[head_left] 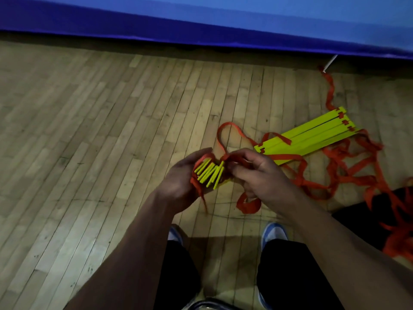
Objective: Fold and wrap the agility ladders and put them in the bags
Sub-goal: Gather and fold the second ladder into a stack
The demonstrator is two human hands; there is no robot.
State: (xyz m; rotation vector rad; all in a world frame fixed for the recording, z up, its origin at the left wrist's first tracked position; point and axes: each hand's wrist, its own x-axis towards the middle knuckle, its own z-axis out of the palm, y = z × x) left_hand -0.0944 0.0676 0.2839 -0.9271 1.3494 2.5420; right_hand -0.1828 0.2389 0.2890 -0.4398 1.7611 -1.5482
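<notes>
A bundle of yellow ladder rungs (pixel 210 173) stands on end in my left hand (pixel 178 182), which grips it from the left, fingers curled over its top. My right hand (pixel 259 173) pinches the orange strap (pixel 225 135) beside the bundle; the strap loops up above both hands. More orange strap hangs below my right hand. A second set of flat yellow rungs (pixel 312 135) lies on the floor to the right, with tangled orange straps (pixel 357 166) around it.
Wooden floor (pixel 100 130) all around. A blue wall pad (pixel 201 23) runs along the far edge. A black bag or cloth (pixel 380 220) lies at the right with strap over it. My shoes (pixel 274 231) and black trousers are below.
</notes>
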